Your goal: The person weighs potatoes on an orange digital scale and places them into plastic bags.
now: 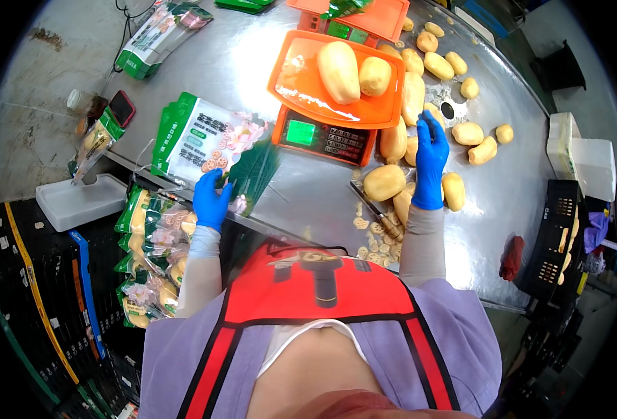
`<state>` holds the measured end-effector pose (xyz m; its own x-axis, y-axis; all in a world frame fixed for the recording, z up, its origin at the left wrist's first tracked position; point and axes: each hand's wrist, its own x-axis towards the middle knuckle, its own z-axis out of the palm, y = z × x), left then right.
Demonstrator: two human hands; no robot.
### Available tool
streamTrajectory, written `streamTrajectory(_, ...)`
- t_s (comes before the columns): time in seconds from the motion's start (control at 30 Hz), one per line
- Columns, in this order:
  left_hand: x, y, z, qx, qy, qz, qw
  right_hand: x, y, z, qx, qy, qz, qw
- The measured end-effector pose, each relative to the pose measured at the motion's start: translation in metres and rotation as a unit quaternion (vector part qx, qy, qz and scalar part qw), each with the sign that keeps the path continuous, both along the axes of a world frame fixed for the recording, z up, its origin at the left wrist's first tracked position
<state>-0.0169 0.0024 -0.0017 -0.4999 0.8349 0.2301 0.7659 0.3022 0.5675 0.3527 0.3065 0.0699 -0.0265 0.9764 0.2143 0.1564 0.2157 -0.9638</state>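
Note:
My left hand [212, 200], in a blue glove, rests at the lower edge of a stack of printed plastic bags [198, 139]; whether its fingers grip a bag is unclear. My right hand [431, 157], also gloved in blue, reaches over peeled lotus root pieces [394, 140] right of the orange digital scale [329, 137]; its fingertips are close to one piece, and contact cannot be told. On the scale's orange tray [298, 78] lie a long lotus root segment [338, 72] and a shorter one [375, 76]. A knife with a wooden handle [389, 226] lies among cut lotus root slices [374, 256].
More lotus root pieces [467, 134] lie scattered on the metal table [502, 209]. A second orange scale [376, 18] stands behind. Filled bags [154, 251] are at lower left, near a white tray [83, 201]. A phone [122, 108] lies at left; a black crate [552, 241] stands right.

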Motion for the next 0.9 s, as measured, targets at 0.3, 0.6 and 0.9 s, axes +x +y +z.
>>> streamTrajectory(0.3,0.005,0.020,-0.012,-0.045,0.047,0.003,0.998,-0.069,-0.040,0.007,0.062,-0.061,0.075,0.993)
streamTrajectory(0.6,-0.009,0.017,-0.019,-0.016,-0.018,0.002,1.000,-0.151,-0.023,0.022,0.175,-0.346,0.039,0.921)
streamTrajectory(0.9,0.015,0.024,0.005,-0.101,0.063,0.003,0.993,-0.138,-0.037,0.016,-0.332,0.382,0.264,0.822)
